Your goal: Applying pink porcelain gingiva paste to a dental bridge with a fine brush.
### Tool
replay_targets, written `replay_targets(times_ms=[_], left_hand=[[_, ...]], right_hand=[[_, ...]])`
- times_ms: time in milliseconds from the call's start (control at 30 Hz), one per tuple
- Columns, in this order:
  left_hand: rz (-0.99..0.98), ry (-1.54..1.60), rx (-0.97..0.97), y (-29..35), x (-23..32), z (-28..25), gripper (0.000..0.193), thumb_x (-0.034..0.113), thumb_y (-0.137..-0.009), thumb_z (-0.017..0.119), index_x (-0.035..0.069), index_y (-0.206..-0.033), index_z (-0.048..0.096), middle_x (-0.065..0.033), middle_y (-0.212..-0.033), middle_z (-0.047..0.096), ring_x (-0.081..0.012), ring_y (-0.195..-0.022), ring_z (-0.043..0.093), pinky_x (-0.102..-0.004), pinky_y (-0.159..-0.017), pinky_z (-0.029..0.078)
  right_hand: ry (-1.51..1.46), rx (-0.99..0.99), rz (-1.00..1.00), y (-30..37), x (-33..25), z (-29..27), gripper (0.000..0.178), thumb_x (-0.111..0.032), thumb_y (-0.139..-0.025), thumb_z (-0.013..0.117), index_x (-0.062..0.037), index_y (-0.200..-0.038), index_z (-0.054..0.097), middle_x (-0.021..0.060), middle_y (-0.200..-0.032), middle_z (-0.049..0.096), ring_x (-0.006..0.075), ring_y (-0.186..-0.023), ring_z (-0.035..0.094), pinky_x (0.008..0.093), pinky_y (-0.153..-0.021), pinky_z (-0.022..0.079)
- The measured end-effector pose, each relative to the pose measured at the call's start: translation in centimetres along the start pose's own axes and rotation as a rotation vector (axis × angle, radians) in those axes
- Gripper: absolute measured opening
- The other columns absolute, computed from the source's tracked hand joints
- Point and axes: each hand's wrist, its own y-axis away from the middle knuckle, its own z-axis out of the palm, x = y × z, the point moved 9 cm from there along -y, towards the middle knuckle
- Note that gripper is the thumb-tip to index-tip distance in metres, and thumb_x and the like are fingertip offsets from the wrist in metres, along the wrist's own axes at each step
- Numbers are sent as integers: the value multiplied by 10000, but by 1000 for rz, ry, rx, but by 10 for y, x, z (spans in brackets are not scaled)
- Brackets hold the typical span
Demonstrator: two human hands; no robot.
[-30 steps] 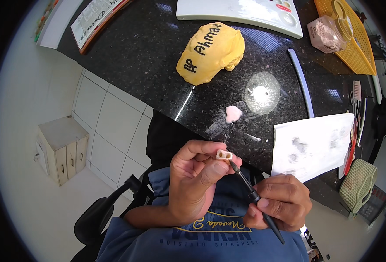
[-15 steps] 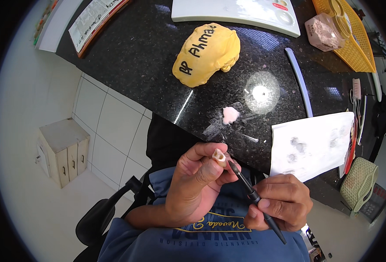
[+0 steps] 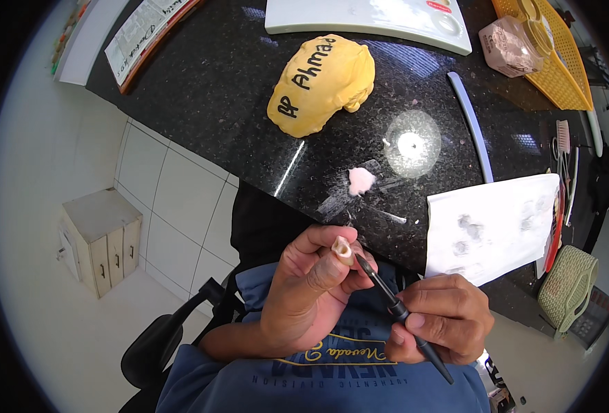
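Your left hand [image 3: 297, 292] pinches between thumb and forefinger by the bench's near edge [image 3: 266, 191]; your right hand [image 3: 452, 320], fingers curled, grips nearby.

On the dark table [image 3: 235, 113], a yellow lump [image 3: 323, 86] with black lettering lies before a white tray [image 3: 370, 24]. Far right, a jar [image 3: 509, 48] stands just beside a yellow basket [image 3: 571, 81]; a green basket [image 3: 562, 289] sits right, a cabinet [image 3: 103, 237] left.
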Motion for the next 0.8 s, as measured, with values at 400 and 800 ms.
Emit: replay_targets(times_ms=[400, 800], left_hand=[[51, -33, -15, -2, 3, 2, 223, 70, -896, 568, 42, -1116, 547, -97, -929, 634, -188, -906, 610, -327, -804, 514], [463, -650, -94, 9, 22, 36, 181, -31, -832, 569, 14, -1006, 549, -94, -864, 616, -185, -796, 616, -300, -724, 514]], right_hand=[[-34, 146, -218, 17, -19, -35, 299, -116, -792, 688, -12, -1032, 542, 205, -930, 624, 201, -638, 613, 255, -484, 524], [955, -333, 48, 18, -1, -36, 263, -243, -872, 551, -60, -1028, 656, 139, -1002, 676, 348, -1069, 587, 469, -980, 380]])
